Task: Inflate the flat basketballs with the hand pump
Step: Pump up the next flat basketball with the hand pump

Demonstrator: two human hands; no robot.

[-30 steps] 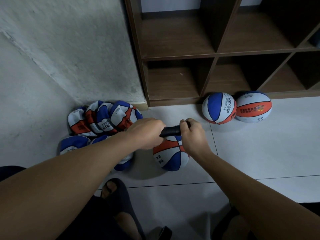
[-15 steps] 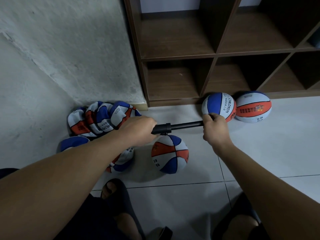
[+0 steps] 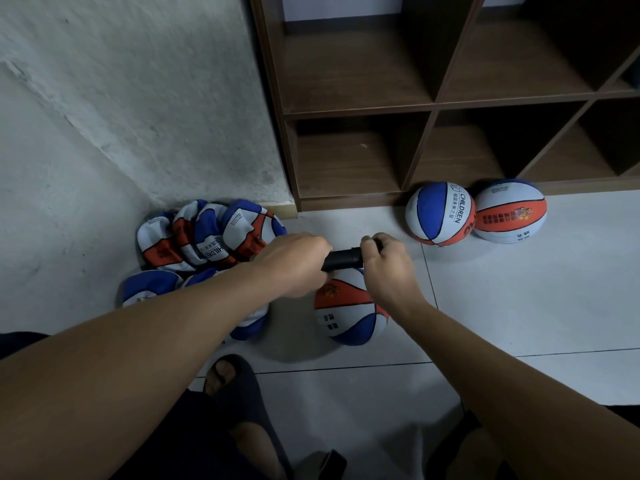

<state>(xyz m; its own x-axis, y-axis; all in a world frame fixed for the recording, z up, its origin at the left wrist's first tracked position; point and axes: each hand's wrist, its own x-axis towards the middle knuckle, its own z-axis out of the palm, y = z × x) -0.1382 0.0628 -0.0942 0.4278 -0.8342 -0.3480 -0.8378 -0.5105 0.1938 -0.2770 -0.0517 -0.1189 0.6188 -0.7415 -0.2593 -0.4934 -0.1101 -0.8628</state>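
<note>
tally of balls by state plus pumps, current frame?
Inflated basketballs: 3, namely the ball under the pump, the CHILDREN ball and the orange-band ball
Flat basketballs: heaped, overlapping, count unclear
Hand pump: 1
Total countable: 4

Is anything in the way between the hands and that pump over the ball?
Nothing visible: the left hand and right hand both grip the black pump directly, above the ball on the floor.
</note>
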